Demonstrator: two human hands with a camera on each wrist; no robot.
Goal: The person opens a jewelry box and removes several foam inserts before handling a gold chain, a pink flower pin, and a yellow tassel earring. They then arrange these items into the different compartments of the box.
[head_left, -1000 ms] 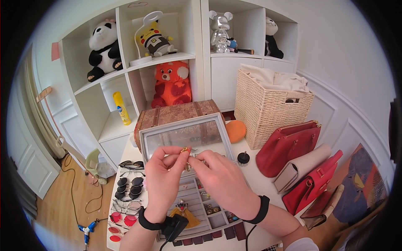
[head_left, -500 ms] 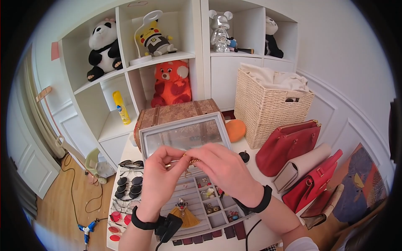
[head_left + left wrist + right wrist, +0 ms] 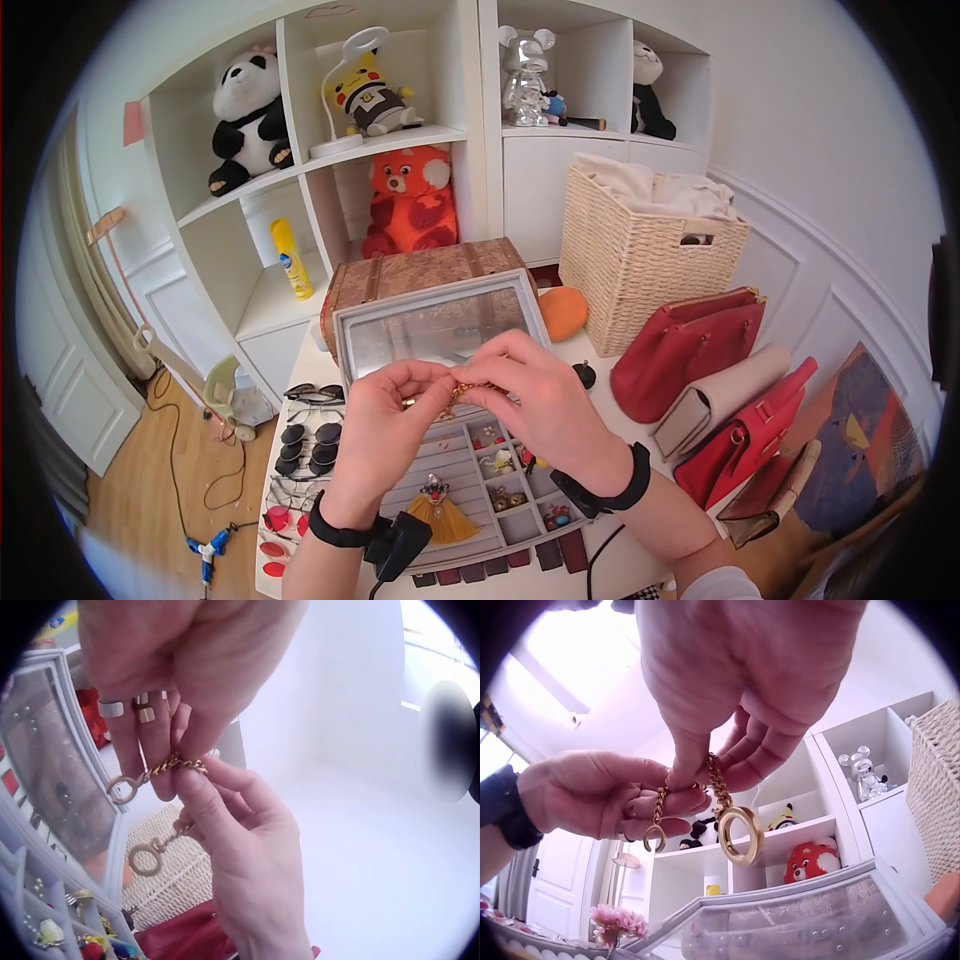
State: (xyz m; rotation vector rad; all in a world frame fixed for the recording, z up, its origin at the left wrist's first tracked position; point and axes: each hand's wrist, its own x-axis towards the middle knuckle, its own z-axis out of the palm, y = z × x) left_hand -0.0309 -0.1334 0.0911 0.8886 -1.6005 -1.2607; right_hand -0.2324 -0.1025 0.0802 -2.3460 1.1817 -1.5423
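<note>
Both hands meet above an opened jewelry box [image 3: 455,468], holding a gold chain [image 3: 720,789] between them. My left hand [image 3: 380,430], with rings on its fingers, pinches the chain between thumb and fingers. Close against it, the thumb and fingertips of my right hand [image 3: 548,408] grip the chain too. From the fingers hang a large gold ring [image 3: 759,840] on one end and a smaller ring [image 3: 648,838] on the other, both seen in the right wrist view. The fingertips hide the chain's middle. Below lies a yellow tassel ornament [image 3: 447,520] in the box.
The box's clear lid [image 3: 440,325] stands raised behind the hands, before a patterned trunk [image 3: 420,263]. Sunglasses [image 3: 325,448] line the left side. Handbags [image 3: 685,355] and a wicker basket [image 3: 640,265] stand on the right. A pink flower [image 3: 619,924] appears low in the right wrist view.
The hands stay together over the box. The right hand has turned and lifted its fingers slightly, and more of the chain shows between the two hands.
</note>
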